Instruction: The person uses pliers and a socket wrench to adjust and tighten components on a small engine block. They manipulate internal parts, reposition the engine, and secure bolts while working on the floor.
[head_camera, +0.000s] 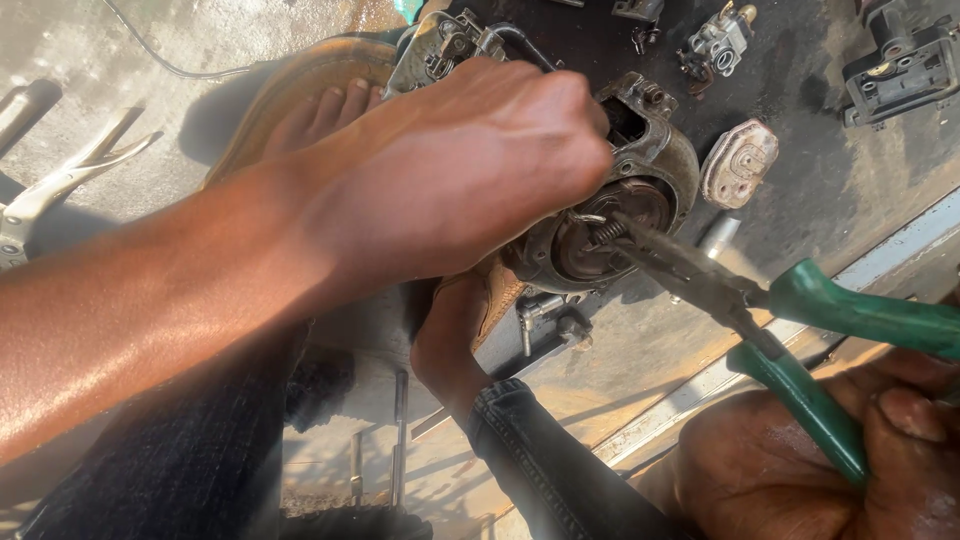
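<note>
Left hand (470, 170) is closed on the housing (640, 170), while pliers (700, 280), gripped by the right hand (830, 470), are pointed far-left onto the spring (607, 232).

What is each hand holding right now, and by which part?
The right hand holds pliers by their green handles. The left hand grips the engine part from above, by its top edge.

**Bare arms, dark jeans, tan sandals**

Both forearms are bare, with no sleeves, and neither the left hand (470, 170) nor the right hand (800, 470) wears gloves or rings. The legs wear dark blue jeans (560, 470), 1 hem cuffed just above the ankle. The 2 feet wear tan open sandals (300, 90), toes uncovered.
</note>
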